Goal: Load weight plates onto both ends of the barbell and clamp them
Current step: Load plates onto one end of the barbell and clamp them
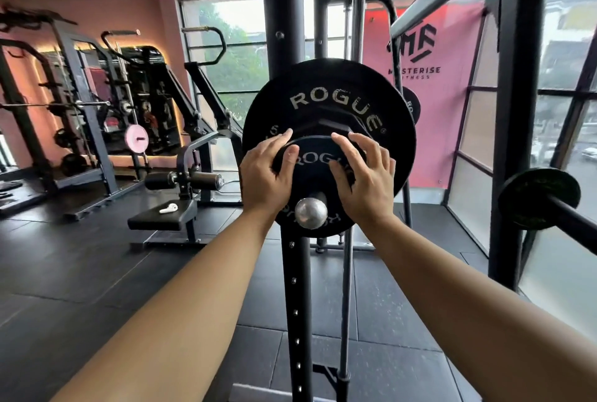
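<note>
A big black ROGUE weight plate (326, 91) sits on the barbell sleeve, whose silver end (310, 213) points at me. In front of it is a smaller black ROGUE plate (315, 172), also threaded on the sleeve. My left hand (266, 177) grips the small plate's left edge, fingers curled over its rim. My right hand (365, 175) presses on its right side with spread fingers. No clamp shows on the sleeve.
A black rack upright (292, 288) with holes stands just behind the plates. At right, another bar with a dark plate (539, 198) juts out from a rack post (513, 143). A padded machine (174, 207) with a small white object stands at left, on black rubber flooring.
</note>
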